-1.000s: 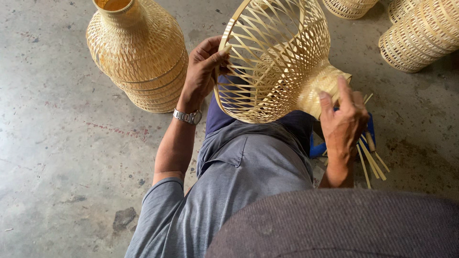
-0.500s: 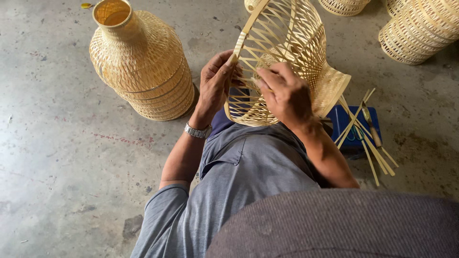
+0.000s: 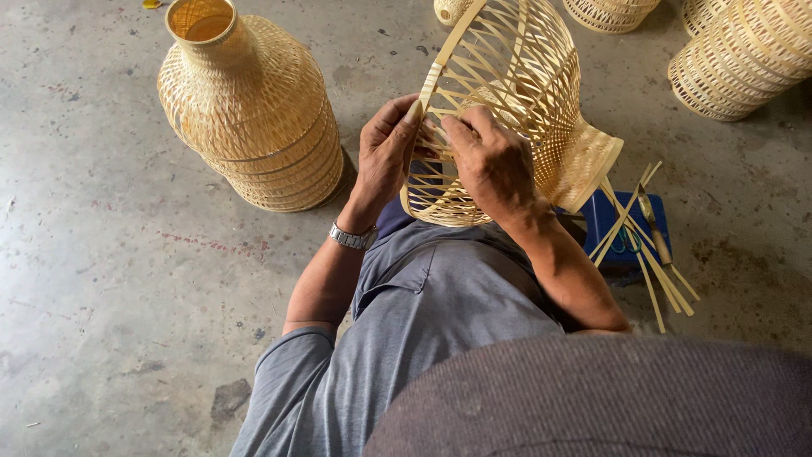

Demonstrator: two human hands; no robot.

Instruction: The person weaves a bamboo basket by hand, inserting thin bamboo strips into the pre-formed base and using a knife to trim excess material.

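A half-woven bamboo basket (image 3: 524, 93), open lattice with a flared neck, lies tilted across my lap with its wide mouth toward me. My left hand (image 3: 385, 152), a metal watch on its wrist, grips the basket's rim strip on the left side. My right hand (image 3: 491, 161) rests over the mouth of the basket, fingers pinching the strips at the rim close to my left thumb. Both hands touch the same part of the rim.
A finished bottle-shaped bamboo basket (image 3: 249, 110) stands on the concrete floor to the left. More woven baskets (image 3: 744, 55) sit at the top right. Loose bamboo strips (image 3: 647, 254) and a knife lie on a blue stool (image 3: 622, 224) to my right.
My right hand left the basket's neck on the right and came over to the rim beside my left hand. The basket has tipped a little lower toward my lap.
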